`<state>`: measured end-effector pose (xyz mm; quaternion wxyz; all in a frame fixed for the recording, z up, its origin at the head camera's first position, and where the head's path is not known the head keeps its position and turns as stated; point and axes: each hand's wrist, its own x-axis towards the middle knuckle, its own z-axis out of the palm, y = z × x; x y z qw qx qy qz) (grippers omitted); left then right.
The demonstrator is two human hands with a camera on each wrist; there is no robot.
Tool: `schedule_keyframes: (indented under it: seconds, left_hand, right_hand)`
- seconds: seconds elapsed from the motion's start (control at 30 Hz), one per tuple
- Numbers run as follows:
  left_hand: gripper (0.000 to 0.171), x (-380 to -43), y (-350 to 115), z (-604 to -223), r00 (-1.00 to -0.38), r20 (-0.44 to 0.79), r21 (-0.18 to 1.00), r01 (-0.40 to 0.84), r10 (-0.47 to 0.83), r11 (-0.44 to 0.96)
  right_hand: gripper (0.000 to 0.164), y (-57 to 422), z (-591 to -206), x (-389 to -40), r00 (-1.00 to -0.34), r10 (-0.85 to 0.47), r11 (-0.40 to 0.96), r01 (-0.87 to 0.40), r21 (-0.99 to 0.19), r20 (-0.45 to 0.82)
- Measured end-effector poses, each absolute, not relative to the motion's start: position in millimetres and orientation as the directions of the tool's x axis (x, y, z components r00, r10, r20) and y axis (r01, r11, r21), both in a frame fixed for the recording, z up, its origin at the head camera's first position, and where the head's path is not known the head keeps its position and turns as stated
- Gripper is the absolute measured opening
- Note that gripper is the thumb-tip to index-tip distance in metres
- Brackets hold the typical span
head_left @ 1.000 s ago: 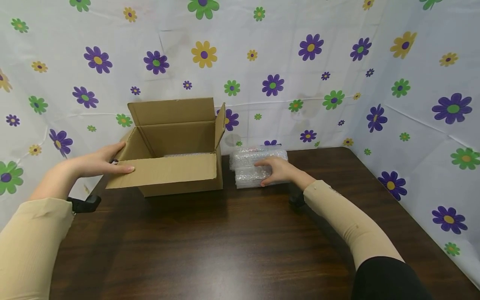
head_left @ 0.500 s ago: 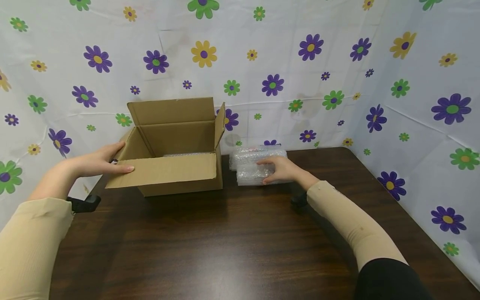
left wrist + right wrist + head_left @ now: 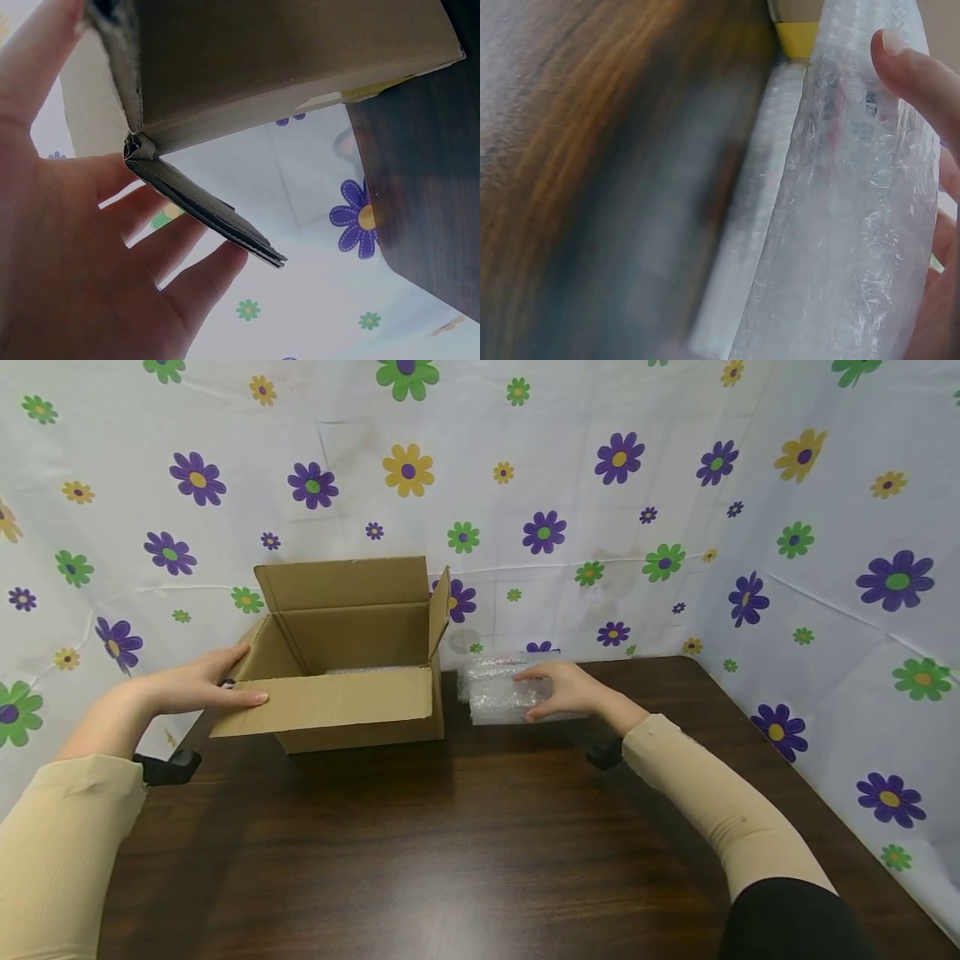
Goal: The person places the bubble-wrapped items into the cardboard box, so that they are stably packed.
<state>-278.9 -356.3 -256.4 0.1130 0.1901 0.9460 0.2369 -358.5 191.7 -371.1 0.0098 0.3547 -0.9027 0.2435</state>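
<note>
An open cardboard box [image 3: 337, 700] stands at the back left of the table. My left hand [image 3: 187, 685] holds its left front corner, thumb on the front flap and fingers outside against the side flap [image 3: 206, 206]. My right hand [image 3: 573, 689] grips a clear bubble-wrapped bundle [image 3: 495, 700], thumb on one side and fingers on the other. In the right wrist view this bundle [image 3: 847, 202] stands above the table; its wrapped contents are blurred by the plastic. Another bubble-wrapped bundle [image 3: 742, 247] lies behind it on the table.
Bubble wrap [image 3: 367, 670] shows inside the box, mostly hidden by the front flap. The right flap [image 3: 440, 614] and back flap [image 3: 341, 583] stand up. A flowered cloth [image 3: 495, 485] hangs behind the dark wooden table [image 3: 420, 843] and along its right side.
The right hand has moved slightly right, and the bundle in its grip has risen a little from the table. The left hand and the box have stayed in place.
</note>
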Motion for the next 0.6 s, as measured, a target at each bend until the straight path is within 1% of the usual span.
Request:
schedule_keyframes:
  seconds: [0.37,0.6]
  left_hand:
    - [0.094,-279,-355,-255,-0.898,-0.12,0.49,0.317,0.423,0.812]
    - [0.094,-279,-357,-256,-0.9,-0.125,0.487,0.312,0.418,0.816]
  right_hand:
    - [0.074,194,-332,-347,-0.752,-0.638,0.633,-0.635,-0.442,0.165]
    - [0.075,195,-314,-341,-0.734,-0.652,0.639,-0.666,-0.386,0.188]
